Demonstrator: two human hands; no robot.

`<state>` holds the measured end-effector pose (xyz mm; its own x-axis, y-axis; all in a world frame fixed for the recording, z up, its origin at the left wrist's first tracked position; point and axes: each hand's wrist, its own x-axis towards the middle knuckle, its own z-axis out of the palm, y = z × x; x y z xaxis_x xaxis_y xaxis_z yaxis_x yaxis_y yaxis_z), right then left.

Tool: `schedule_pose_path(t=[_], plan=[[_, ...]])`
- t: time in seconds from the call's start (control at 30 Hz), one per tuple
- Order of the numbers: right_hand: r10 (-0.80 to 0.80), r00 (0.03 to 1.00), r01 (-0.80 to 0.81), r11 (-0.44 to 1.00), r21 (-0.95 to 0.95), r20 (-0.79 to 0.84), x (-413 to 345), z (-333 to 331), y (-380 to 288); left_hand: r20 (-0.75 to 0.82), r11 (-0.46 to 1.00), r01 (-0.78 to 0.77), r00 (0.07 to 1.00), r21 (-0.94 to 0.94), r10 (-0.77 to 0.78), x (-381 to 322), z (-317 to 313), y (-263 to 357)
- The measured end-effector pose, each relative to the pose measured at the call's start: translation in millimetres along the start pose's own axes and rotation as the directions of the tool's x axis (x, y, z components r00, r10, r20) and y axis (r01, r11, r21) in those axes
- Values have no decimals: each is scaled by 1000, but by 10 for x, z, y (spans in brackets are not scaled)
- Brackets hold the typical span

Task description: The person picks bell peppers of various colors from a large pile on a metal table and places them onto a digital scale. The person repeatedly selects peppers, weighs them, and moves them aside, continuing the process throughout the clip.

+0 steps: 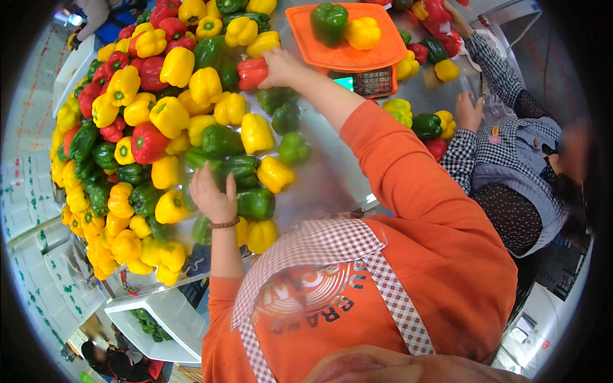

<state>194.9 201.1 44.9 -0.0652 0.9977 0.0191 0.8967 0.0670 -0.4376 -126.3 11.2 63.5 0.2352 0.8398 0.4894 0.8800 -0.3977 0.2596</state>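
My right hand [281, 68] grips a red bell pepper [253, 74] at the edge of a large heap of bell peppers [143, 115]. Lower down, my left hand [212, 195] has its fingers apart over the near side of the heap; whether it touches a pepper is hard to tell. Green bell peppers [256, 204] lie right beside it, and a yellow bell pepper [275, 174] is a little farther right. On a digital scale [366, 82] sits an orange tray [306, 43], holding one green pepper [329, 24] and one yellow pepper [363, 33].
At the right, a co-worker's hand [469, 111] is near the steel table [330, 158], the other reaching to packed red peppers. Loose peppers [426, 126] lie between us. A white bin [182, 325] with green vegetables [151, 325] stands below the table's left edge.
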Motion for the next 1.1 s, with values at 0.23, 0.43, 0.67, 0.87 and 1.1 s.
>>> schedule_pose_path(t=[0.23, 0.43, 0.67, 0.87, 1.1], plan=[[8, 975, 86, 909, 407, -224, -717, -364, -384, 74, 999, 50, 996, 9, -51, 51, -186, 166], [-216, 942, 317, 825, 468, -257, -1619, -630, -1127, 273, 273, 371, 901, -888, -337, 390, -365, 610], [-197, 979, 66, 551, 832, 52, -1963, -688, -1145, 860, -621, 679, 510, -391, 16, 542, -445, 546], [-185, 981, 152, 547, 823, -59, -2002, -463, -1121, 833, -767, 636, 469, -86, 295, 437, -306, 624], [-55, 998, 21, 436, 900, 4, -1992, -277, -1056, 890, -461, 772, 445, -437, -98, 501, -290, 594]])
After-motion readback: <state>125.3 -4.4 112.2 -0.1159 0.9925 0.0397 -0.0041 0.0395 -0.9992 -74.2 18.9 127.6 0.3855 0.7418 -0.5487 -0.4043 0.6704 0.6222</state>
